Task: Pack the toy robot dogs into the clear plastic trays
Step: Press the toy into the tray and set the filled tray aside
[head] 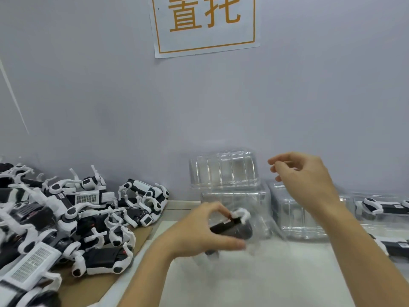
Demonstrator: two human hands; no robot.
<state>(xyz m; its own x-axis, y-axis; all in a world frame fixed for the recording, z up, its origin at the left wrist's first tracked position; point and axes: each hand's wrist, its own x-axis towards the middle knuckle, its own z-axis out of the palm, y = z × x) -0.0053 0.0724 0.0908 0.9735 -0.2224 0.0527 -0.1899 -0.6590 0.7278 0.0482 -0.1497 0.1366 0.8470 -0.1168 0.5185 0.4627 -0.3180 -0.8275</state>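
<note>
My left hand (199,231) is shut on a black and white toy robot dog (234,224), held over a clear plastic tray (261,209) lying blurred on the white table. My right hand (303,176) hovers above and to the right, fingers loosely curled and holding nothing. A pile of several toy robot dogs (73,218) lies on cardboard at the left. More clear trays (223,169) are stacked against the wall behind the hands.
Packed trays with dogs (382,207) sit at the right edge. Another clear tray (296,218) lies under my right wrist. A paper sign with orange characters (205,23) hangs on the grey wall. Brown cardboard (88,286) covers the table's left part.
</note>
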